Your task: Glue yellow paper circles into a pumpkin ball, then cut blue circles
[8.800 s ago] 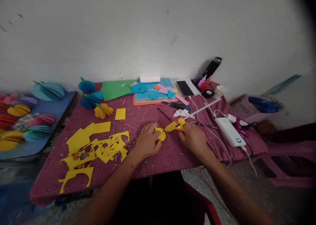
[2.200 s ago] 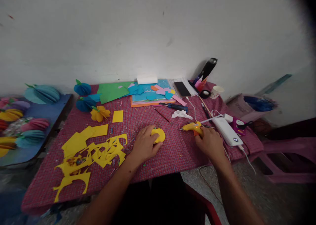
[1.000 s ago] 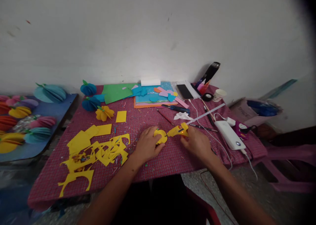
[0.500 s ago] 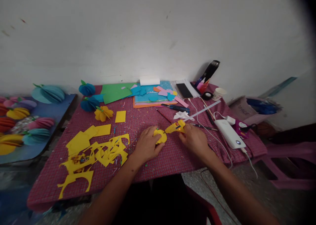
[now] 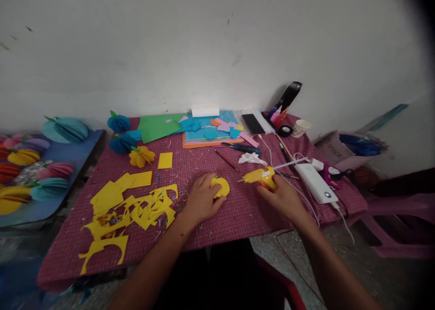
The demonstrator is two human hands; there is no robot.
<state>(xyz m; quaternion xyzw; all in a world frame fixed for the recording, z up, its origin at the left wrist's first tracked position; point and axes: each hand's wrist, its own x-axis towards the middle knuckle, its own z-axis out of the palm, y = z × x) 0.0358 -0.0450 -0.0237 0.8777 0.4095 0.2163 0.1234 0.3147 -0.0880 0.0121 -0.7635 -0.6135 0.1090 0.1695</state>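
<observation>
My left hand (image 5: 204, 196) rests on the checked tablecloth, thumb and fingers closed around the edge of a round yellow paper piece (image 5: 222, 187). A bit of green shows at the top of that piece, and my fingers cover its left side. To the right, my right hand (image 5: 282, 196) grips a yellow glue gun (image 5: 260, 177) by its handle. The nozzle points left toward the paper piece, with a gap between them. A white glue stick (image 5: 288, 164) sticks out of the gun's back end.
Yellow paper scraps (image 5: 146, 210) and yellow sheets (image 5: 108, 194) lie at left, near paper pumpkins (image 5: 142, 156). Behind are a pencil (image 5: 227, 159), crumpled tissue (image 5: 253, 158), a blue-handled tool (image 5: 243, 147) and a phone (image 5: 253, 124). A white power bank (image 5: 316, 183) with cables sits at right.
My right hand has drawn the glue gun back to the right, its nozzle moving off the round yellow paper piece. My left hand keeps its place on the paper.
</observation>
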